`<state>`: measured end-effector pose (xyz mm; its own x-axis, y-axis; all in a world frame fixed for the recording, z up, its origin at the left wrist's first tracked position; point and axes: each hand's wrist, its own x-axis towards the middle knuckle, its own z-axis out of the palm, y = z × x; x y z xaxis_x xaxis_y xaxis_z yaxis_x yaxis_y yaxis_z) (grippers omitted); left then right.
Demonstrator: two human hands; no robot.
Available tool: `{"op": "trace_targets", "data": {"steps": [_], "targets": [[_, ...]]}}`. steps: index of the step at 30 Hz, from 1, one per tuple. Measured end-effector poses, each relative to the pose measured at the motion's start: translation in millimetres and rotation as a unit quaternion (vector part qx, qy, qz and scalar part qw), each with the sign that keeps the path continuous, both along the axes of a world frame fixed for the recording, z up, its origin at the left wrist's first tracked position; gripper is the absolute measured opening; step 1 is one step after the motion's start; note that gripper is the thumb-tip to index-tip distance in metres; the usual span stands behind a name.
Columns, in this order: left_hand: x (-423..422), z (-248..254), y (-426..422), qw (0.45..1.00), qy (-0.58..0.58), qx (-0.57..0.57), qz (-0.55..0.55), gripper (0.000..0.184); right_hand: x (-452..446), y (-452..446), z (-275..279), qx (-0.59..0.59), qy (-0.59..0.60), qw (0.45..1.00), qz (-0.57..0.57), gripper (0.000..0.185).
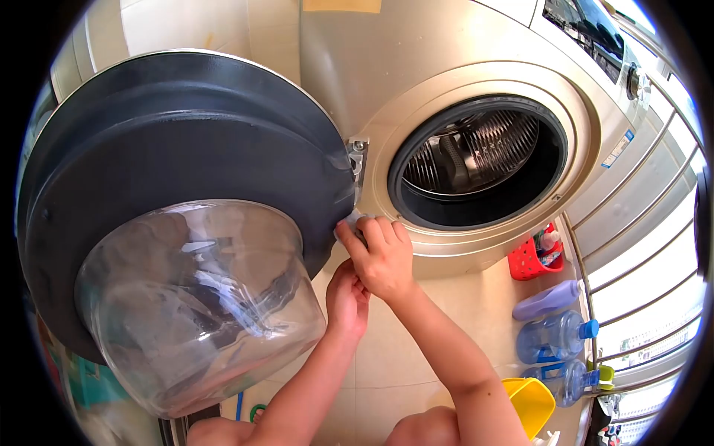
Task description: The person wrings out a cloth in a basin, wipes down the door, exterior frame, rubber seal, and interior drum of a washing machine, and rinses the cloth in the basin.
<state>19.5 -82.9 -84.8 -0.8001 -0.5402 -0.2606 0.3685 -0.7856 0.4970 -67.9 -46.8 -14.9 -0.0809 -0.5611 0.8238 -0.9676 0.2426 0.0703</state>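
The washing machine (349, 82) has its round door (171, 163) swung open to the left, with a clear glass bowl (201, 305) bulging from it. Near the door's right edge, below the metal hinge (358, 160), my right hand (383, 256) has its fingers curled around a small pale thing, perhaps a cloth, mostly hidden. My left hand (348, 301) is just below, touching my right hand, its fingers closed and partly hidden. Right of both hands, the drum (476, 152) shows inside its dark rubber seal (476, 215).
To the right stand a red basket (523, 264) with bottles, a purple bottle (547, 300) and clear blue water jugs (550, 336) beside a metal railing (639, 271). A yellow container (532, 405) is at the lower right, near my knee.
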Motion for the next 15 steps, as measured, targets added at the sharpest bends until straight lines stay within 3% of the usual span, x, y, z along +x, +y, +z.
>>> {"op": "trace_targets", "data": {"steps": [6, 8, 11, 15], "targets": [[-5, -1, 0, 0.999, -0.033, 0.002, -0.008, 0.023, 2, -10, -1, 0.006, -0.007, 0.999, -0.049, 0.033], [-4, -2, 0, 0.999, -0.034, 0.016, -0.002, 0.025, 11, -14, -12, -0.035, -0.135, 0.99, 0.018, 0.037], [-4, -14, -1, 0.999, -0.037, 0.011, -0.002, 0.027, 15, -6, -17, -0.071, -0.188, 0.977, 0.066, 0.041], [-2, -23, -2, 0.999, -0.044, 0.021, -0.016, 0.024, 3, -11, -25, -0.075, -0.11, 0.991, 0.033, 0.039]]}}
